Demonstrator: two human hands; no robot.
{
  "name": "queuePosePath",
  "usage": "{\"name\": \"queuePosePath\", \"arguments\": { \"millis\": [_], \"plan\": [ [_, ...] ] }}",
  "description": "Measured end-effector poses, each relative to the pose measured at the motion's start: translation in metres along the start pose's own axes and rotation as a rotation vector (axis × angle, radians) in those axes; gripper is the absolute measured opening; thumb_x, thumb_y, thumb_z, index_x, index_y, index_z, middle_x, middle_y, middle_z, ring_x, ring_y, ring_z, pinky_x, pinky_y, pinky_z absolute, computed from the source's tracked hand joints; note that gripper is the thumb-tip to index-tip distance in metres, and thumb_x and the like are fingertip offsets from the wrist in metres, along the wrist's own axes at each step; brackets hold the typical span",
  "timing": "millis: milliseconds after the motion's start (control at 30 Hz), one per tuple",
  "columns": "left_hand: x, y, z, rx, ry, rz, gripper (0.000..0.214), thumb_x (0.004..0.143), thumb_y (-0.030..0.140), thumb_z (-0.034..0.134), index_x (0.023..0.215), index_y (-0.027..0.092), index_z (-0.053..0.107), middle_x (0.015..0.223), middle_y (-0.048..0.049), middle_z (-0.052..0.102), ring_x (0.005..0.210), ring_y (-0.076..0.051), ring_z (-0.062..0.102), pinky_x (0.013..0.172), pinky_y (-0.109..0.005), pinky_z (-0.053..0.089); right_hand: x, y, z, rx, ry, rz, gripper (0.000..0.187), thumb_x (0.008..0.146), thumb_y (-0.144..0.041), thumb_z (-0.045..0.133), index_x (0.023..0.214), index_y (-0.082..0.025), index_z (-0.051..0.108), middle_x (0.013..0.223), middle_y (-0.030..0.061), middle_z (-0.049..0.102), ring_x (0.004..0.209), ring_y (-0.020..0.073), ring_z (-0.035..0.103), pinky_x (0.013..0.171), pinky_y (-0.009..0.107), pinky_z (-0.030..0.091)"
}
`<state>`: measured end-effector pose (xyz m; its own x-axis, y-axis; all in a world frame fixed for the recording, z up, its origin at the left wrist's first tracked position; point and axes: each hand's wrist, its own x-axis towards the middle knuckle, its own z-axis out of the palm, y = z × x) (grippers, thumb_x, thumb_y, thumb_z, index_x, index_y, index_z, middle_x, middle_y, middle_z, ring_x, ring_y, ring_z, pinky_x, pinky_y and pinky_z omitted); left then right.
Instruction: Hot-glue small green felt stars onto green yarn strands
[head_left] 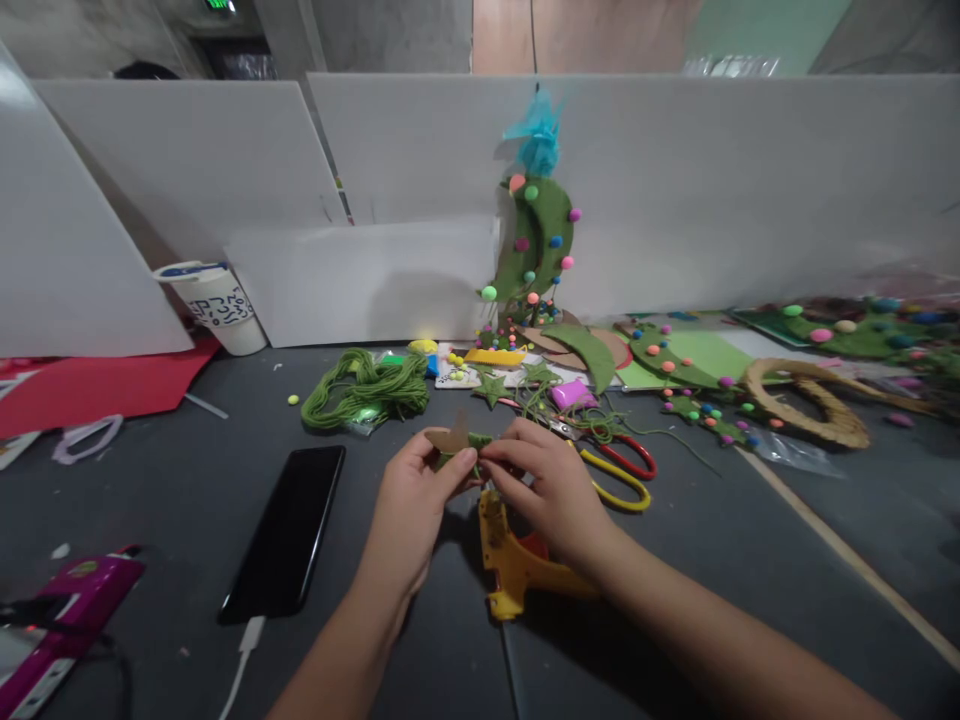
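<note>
Near the middle of the table, my left hand [416, 495] is closed on a small brown cardboard star [448, 438], with some green showing at its edge. Pinched fingers of my right hand [551, 490] meet the star's right side, at what looks like green yarn; the exact grip is partly hidden. Below my hands lies a yellow hot glue gun [504, 560], its nozzle end close under the fingers. Scissors with red and yellow handles [619, 480] rest just right of my right hand. Green felt stars [491, 388] and loose green yarn [600, 415] lie beyond.
A green yarn skein [367, 390] sits behind my left hand. Left are a black phone [285, 535] on a cable, a pink power strip [75, 620] and a white cup [221, 305]. A pompom-covered green moon [555, 235] hangs at the back panel; a straw-coloured crescent [810, 410] lies right.
</note>
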<state>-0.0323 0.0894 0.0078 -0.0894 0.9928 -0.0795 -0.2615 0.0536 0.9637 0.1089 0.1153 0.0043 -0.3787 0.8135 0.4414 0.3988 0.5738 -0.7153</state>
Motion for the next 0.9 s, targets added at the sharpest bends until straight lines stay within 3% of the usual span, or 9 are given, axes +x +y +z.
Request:
{"name": "queuePosePath", "arguments": {
  "millis": [133,300,533,767,900],
  "plan": [
    [0.001,0.001,-0.002,0.115,-0.027,0.044,0.017,0.073,0.023,0.063,0.089,0.017,0.064,0.087,-0.0013,0.064,0.084,-0.013,0.058,0.079,-0.026,0.049,-0.002,0.006,0.001,-0.265,0.012,-0.165,0.019,0.086,-0.018,0.049,0.077,-0.017,0.066,0.070,0.0039,0.053,0.066,0.0141,0.047,0.059,0.025,0.037],
    [0.001,0.005,-0.004,0.110,-0.044,-0.011,0.019,0.072,0.026,0.064,0.087,0.016,0.064,0.089,-0.0021,0.063,0.078,-0.014,0.059,0.068,-0.028,0.054,-0.001,0.006,-0.001,-0.356,0.025,-0.192,0.020,0.087,-0.018,0.047,0.076,-0.016,0.064,0.070,0.0037,0.053,0.066,0.0141,0.047,0.060,0.025,0.037],
    [0.001,0.010,0.001,0.201,0.017,0.044,0.016,0.068,0.022,0.066,0.080,0.014,0.062,0.072,0.0006,0.062,0.057,-0.010,0.055,0.056,-0.021,0.049,-0.002,-0.007,-0.008,-0.559,-0.113,-0.245,0.022,0.088,-0.017,0.042,0.076,-0.016,0.061,0.070,0.0035,0.051,0.066,0.0155,0.044,0.058,0.027,0.032],
    [-0.003,0.010,0.002,0.426,0.015,0.095,0.008,0.068,0.020,0.062,0.076,0.017,0.064,0.064,0.0032,0.060,0.055,-0.010,0.052,0.052,-0.019,0.041,0.002,-0.015,-0.021,-0.524,-0.180,-0.257,0.021,0.088,-0.018,0.041,0.077,-0.015,0.059,0.072,0.0041,0.052,0.067,0.0153,0.045,0.060,0.027,0.033],
    [-0.006,0.014,0.003,0.475,-0.062,0.033,0.007,0.069,0.018,0.060,0.073,0.016,0.064,0.058,0.0042,0.054,0.051,-0.009,0.046,0.049,-0.019,0.037,0.006,-0.018,-0.032,-0.504,-0.184,-0.282,0.022,0.089,-0.019,0.040,0.079,-0.015,0.059,0.073,0.0050,0.053,0.067,0.0153,0.046,0.060,0.026,0.033]
  ]
}}
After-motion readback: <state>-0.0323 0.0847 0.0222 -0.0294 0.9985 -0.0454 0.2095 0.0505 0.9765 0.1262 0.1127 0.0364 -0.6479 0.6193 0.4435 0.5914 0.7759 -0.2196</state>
